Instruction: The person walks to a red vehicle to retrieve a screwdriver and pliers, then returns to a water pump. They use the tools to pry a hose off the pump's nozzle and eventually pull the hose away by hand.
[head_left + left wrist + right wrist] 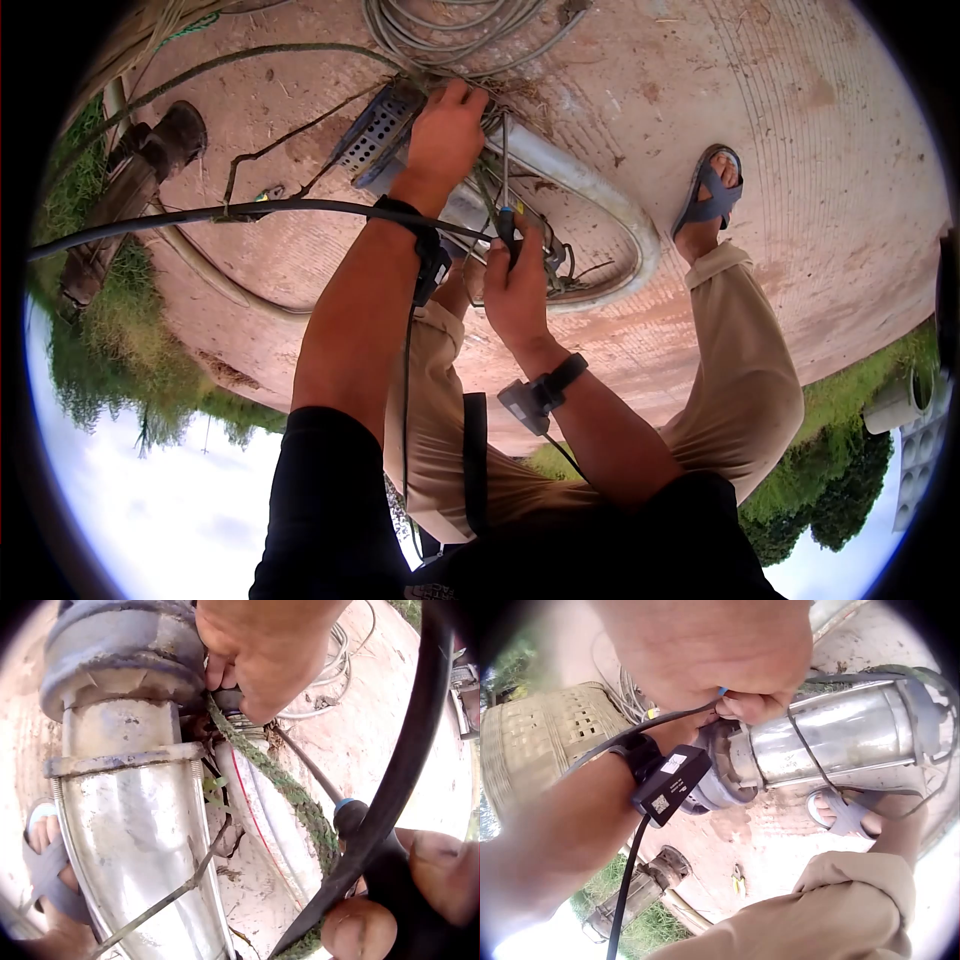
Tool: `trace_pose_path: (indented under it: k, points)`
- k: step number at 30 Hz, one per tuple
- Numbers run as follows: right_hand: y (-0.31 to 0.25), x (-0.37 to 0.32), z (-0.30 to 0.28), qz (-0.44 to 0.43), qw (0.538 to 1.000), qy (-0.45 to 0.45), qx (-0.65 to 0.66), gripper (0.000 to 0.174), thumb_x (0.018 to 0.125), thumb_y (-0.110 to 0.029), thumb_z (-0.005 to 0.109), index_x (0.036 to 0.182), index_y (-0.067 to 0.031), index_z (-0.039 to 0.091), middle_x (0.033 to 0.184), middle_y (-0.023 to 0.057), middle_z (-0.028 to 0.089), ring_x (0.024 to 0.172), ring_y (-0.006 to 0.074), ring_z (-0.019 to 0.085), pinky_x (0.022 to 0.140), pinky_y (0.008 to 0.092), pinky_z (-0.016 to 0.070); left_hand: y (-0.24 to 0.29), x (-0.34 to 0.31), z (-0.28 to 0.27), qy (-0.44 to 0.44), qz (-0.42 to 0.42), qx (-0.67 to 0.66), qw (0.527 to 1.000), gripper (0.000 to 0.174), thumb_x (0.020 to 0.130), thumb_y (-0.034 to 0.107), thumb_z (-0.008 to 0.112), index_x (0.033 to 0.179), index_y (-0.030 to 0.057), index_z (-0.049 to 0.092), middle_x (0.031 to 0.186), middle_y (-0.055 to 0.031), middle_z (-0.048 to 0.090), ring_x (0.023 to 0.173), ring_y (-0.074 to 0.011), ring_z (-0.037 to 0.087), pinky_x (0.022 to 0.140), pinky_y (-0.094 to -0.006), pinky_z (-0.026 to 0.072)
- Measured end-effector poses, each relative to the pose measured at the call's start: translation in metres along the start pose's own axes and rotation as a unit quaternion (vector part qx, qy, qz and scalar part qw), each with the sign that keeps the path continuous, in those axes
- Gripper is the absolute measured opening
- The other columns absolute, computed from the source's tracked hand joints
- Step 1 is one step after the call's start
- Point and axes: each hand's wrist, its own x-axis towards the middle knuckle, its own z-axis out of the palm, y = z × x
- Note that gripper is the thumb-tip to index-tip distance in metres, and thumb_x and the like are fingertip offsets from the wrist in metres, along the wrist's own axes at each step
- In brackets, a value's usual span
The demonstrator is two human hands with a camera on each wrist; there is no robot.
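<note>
My right hand (515, 285) grips a screwdriver (349, 810) with a black handle and a blue ring. Its thin shaft points away, its tip ending right beside my left fingers. My left hand (447, 130), with curled fingers, holds the clamped end of a white hose (259, 817) with a red stripe, beside the pump's neck; its fingertips are partly hidden. The shiny metal pump (150, 855) with its blue-grey head (724, 776) lies alongside. A mossy green rope (277, 776) runs along the hose. A thick black cable (412, 750) crosses in front of the screwdriver handle.
Coiled grey cable (460, 25) lies beyond my hands on the concrete ground (800, 150). A woven basket (547, 735), a rusty pump (645, 881) and small yellow-handled pliers (739, 881) are to the left. My sandalled foot (712, 195) stands on the right, past the bent white hose.
</note>
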Motion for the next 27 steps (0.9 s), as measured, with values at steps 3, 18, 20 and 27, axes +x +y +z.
trace_pose_path:
  k: [3, 18, 20, 27]
  points:
    - [0.000, 0.013, 0.000, -0.010, 0.999, 0.005, -0.044, 0.039, 0.101, -0.014, 0.050, 0.134, 0.0043, 0.043, 0.097, 0.0238, 0.062, 0.083, 0.0332, 0.065, 0.074, 0.0406, 0.0511, 0.002, -0.001, 0.003, 0.034, 0.000, 0.012, 0.999, 0.036, 0.075, 0.006, 0.070, 0.111, 0.0117, 0.064, 0.111, -0.0122, 0.058, 0.109, -0.0376, 0.059, 0.089, -0.0472, 0.0528]
    - [0.054, 0.073, -0.041, -0.130, 0.952, -0.123, -0.250, 0.025, 0.098, -0.018, 0.058, 0.108, 0.0009, 0.044, 0.077, 0.0271, 0.062, 0.073, 0.0477, 0.063, 0.064, 0.0512, 0.0496, -0.016, -0.063, -0.057, 0.144, -0.034, 0.093, 0.985, 0.059, 0.085, 0.009, 0.068, 0.141, 0.0051, 0.049, 0.136, -0.0178, 0.051, 0.128, -0.0408, 0.046, 0.106, -0.0488, 0.0396]
    - [0.050, 0.082, -0.044, -0.140, 0.937, -0.159, -0.279, 0.027, 0.098, -0.018, 0.059, 0.108, 0.0007, 0.043, 0.075, 0.0251, 0.062, 0.071, 0.0434, 0.065, 0.062, 0.0493, 0.0502, -0.026, -0.067, -0.058, 0.203, -0.142, 0.120, 0.961, 0.069, 0.086, 0.013, 0.070, 0.147, 0.0011, 0.040, 0.143, -0.0237, 0.043, 0.132, -0.0449, 0.041, 0.111, -0.0503, 0.0353]
    - [0.022, 0.070, -0.031, 0.161, 0.934, -0.319, 0.031, 0.023, 0.098, -0.011, 0.062, 0.105, -0.0017, 0.042, 0.080, 0.0085, 0.059, 0.069, 0.0184, 0.064, 0.061, 0.0350, 0.0590, 0.000, -0.108, -0.042, 0.254, -0.273, 0.005, 0.928, 0.079, 0.083, 0.016, 0.073, 0.148, -0.0038, 0.032, 0.149, -0.0297, 0.033, 0.135, -0.0485, 0.036, 0.111, -0.0551, 0.0337]
